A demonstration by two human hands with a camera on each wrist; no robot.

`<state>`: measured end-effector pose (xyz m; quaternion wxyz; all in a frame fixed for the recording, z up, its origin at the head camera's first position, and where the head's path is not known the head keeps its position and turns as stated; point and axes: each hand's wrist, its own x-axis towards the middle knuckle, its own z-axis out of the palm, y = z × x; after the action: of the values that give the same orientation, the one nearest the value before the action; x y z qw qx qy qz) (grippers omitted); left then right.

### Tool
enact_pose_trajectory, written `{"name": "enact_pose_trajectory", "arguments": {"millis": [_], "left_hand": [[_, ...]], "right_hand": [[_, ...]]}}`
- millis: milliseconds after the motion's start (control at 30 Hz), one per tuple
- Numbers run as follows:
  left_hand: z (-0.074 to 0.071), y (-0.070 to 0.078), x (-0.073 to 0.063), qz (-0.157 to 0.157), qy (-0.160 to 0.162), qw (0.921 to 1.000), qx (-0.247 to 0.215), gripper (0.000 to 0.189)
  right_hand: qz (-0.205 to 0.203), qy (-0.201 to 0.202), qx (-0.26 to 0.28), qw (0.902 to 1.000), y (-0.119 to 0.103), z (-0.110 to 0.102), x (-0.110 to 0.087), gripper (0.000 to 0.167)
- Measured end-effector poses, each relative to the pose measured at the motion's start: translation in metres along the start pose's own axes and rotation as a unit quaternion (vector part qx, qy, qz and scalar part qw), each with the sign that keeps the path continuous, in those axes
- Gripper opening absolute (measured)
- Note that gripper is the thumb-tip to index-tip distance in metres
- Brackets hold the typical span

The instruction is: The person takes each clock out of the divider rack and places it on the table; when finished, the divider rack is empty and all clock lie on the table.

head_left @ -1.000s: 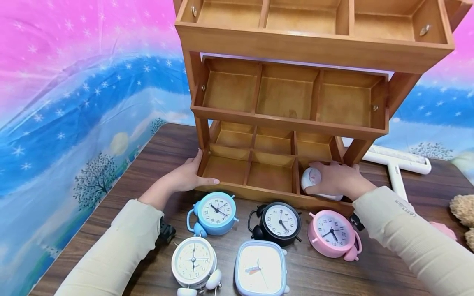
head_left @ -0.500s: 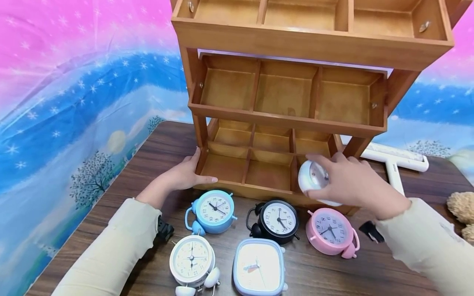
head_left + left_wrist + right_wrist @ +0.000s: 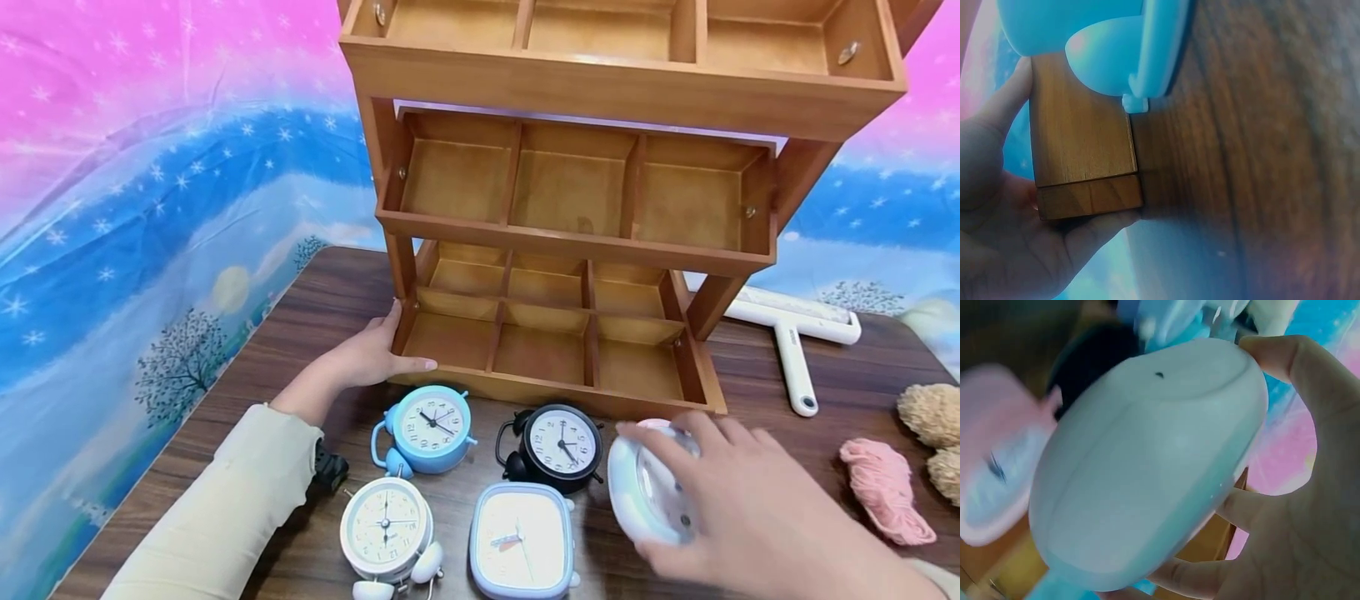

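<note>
My right hand [image 3: 757,500] grips a smooth white oval object [image 3: 637,492] with a clear front panel, held above the table at the front right; its kind is unclear. In the right wrist view its rounded shell [image 3: 1147,469] sits between thumb and fingers. A pink alarm clock [image 3: 997,456] is mostly hidden behind it in the head view. My left hand [image 3: 367,354] holds the front left corner of the wooden tiered shelf [image 3: 555,402], thumb along the front rim. Just in front lies a light blue twin-bell alarm clock [image 3: 433,429], its bell close to that corner.
A black alarm clock [image 3: 561,446], a white twin-bell clock [image 3: 386,529] and a square pale blue clock [image 3: 521,542] lie on the table. At right are a white T-shaped roller [image 3: 795,367], pink yarn [image 3: 885,492] and brown fluffy balls [image 3: 933,417].
My right hand has lifted the white oval object out of the bottom tray's front right compartment and carried it toward me, over the pink clock. The left hand has stayed on the shelf corner.
</note>
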<state>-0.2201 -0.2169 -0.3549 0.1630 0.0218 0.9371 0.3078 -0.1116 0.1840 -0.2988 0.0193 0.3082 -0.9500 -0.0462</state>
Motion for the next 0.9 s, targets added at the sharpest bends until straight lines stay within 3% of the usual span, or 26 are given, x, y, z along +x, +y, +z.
{"name": "enact_pose_trajectory", "arguments": {"millis": [133,300,500,900], "left_hand": [[0.000,-0.001,0.001,0.002,0.000,1.0000,0.000,0.117],[0.001,-0.002,0.001,0.005,-0.002,1.0000,-0.002,0.117],[0.002,-0.002,0.003,0.006,-0.003,1.0000,-0.001,0.117],[0.000,-0.009,0.002,0.001,-0.005,1.0000,-0.001,0.117]], "right_hand": [[-0.006,-0.100,0.039,0.9942,0.003,0.022,-0.014,0.099],[-0.024,-0.147,0.085,0.9852,0.006,0.043,-0.024,0.105],[0.006,-0.174,0.104,0.9793,0.002,0.053,-0.025,0.104],[-0.002,-0.177,0.123,0.9766,-0.006,0.065,-0.020,0.096]]}}
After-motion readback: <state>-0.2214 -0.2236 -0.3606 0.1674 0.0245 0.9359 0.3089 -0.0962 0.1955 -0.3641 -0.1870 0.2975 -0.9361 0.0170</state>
